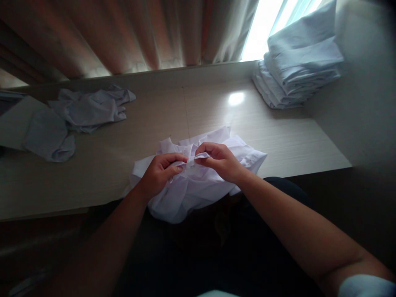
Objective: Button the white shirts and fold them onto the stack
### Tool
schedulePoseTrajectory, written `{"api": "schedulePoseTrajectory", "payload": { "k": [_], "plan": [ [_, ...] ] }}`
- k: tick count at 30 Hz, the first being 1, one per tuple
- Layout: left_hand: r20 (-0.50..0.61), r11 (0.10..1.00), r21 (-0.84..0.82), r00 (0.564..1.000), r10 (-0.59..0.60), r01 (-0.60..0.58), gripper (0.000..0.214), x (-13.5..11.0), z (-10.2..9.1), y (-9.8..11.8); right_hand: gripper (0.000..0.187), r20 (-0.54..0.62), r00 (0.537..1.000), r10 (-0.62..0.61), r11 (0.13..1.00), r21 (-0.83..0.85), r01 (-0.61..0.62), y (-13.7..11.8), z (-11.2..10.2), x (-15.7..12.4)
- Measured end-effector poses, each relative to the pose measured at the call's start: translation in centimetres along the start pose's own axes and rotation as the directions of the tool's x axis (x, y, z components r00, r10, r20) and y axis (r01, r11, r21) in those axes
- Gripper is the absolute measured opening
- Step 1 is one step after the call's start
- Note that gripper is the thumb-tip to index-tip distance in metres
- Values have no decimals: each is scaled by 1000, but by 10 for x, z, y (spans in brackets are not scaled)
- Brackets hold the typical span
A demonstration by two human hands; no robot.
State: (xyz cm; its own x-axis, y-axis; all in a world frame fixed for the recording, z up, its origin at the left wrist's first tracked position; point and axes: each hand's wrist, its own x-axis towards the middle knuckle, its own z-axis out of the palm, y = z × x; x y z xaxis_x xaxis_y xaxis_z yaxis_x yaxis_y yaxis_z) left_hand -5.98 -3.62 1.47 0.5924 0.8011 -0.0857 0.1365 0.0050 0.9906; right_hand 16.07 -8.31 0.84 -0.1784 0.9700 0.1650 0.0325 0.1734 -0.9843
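Observation:
A crumpled white shirt (198,185) lies at the near edge of the pale wooden table (278,140), partly hanging over toward my lap. My left hand (161,171) is closed, pinching the shirt's fabric near its collar. My right hand (219,161) is closed too, pinching a small fold of the same shirt right beside the left hand's fingertips. The two hands nearly touch at the middle of the garment.
A neat stack of folded white shirts (298,68) stands at the back right by the window. A loose heap of unfolded white garments (77,115) lies at the left. Brown curtains (123,33) hang behind the table. A wall runs along the right side.

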Motion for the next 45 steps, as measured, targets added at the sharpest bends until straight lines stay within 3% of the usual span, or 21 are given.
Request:
{"api": "schedulePoseTrajectory", "payload": {
  "k": [12,18,26,35,45],
  "plan": [
    [114,987,124,990,85,-99,15,0,0,7,22,13,1000,10,1000,-22,-10,-2,4,-1],
    [144,977,124,978,154,-172,11,-3,0,8,17,34,998,62,997,44,-63,-4,6,-2],
    [179,963,186,971,160,-193,9,-5,-4,9,12,40,996,74,996,41,-75,-5,8,-3],
    [162,934,282,971,178,-218,9,-6,-1,12,10,27,992,126,984,126,-128,3,10,-2],
    [120,853,428,954,274,-299,13,-5,5,14,16,6,969,246,949,200,-242,0,9,0]
  ]
}}
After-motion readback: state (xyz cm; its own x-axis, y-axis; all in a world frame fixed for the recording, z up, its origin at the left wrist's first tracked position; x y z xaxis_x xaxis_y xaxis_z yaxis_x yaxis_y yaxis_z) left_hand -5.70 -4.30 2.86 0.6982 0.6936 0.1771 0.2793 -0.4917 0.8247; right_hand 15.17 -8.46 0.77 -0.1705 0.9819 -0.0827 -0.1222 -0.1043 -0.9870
